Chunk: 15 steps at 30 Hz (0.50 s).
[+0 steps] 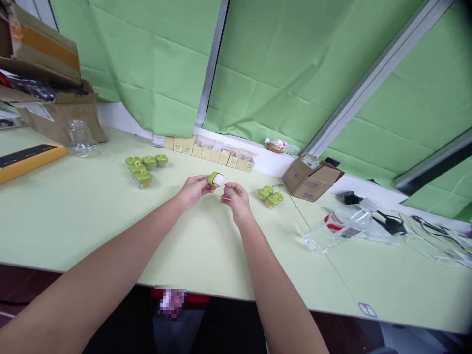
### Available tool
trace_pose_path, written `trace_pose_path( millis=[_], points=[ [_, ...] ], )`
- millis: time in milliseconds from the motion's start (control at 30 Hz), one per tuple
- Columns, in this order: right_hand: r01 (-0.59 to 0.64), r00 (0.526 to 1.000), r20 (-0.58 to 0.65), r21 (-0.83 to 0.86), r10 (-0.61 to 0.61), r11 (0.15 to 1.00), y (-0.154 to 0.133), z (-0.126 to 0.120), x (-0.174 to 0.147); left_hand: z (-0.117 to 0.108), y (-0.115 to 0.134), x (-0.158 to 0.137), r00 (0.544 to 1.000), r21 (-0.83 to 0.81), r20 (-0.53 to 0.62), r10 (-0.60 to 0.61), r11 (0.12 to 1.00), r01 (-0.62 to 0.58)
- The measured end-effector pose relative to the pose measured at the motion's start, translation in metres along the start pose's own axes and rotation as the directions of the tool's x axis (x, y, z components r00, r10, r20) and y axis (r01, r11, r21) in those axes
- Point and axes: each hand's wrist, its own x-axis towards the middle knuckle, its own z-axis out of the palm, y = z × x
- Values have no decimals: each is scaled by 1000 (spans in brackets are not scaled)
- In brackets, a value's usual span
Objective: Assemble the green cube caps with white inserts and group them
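Observation:
My left hand [195, 191] grips a small green lid [211, 180] between thumb and fingers, its pale whitish inner face turned to the right. Just beside it, my right hand [236, 199] is raised with bent fingers apart, and I see nothing between them. Several small clear containers with green lids [140, 175] stand in a cluster left of my hands. Another group of green-lidded containers [273, 199] sits to the right, with something yellow inside.
Small cardboard boxes [211, 151] line the table's back edge. An opened carton [308, 178], a large plastic bottle [332, 227] and cables [431, 231] are on the right. At left are a clear glass vessel [81, 142], a yellow-black device [31, 160] and stacked cartons [61, 115].

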Motion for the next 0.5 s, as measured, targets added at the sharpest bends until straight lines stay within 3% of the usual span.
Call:
trace_pose_path(
  millis=[67,167,233,267,367,500],
  points=[
    [10,999,-35,-64,-12,998,0,-2,2,-1,-1,1,1000,14,-21,8,1000,-7],
    [137,986,-55,-300,-160,944,-7,-1,-4,-1,0,1,998,5,-54,15,1000,-15],
    [245,967,45,-454,-252,857,-16,7,-20,-1,1,1,998,-8,-61,19,1000,-20],
    [286,958,150,-493,-243,822,-20,13,-32,-1,1,1,998,-14,-58,21,1000,-22],
    [317,932,320,-497,-168,808,-19,38,-90,-1,2,2,997,-25,-79,1,1000,-2],
    [282,871,491,-522,14,805,18,62,-189,0,0,4,994,-16,-104,-33,999,31]
  ],
)
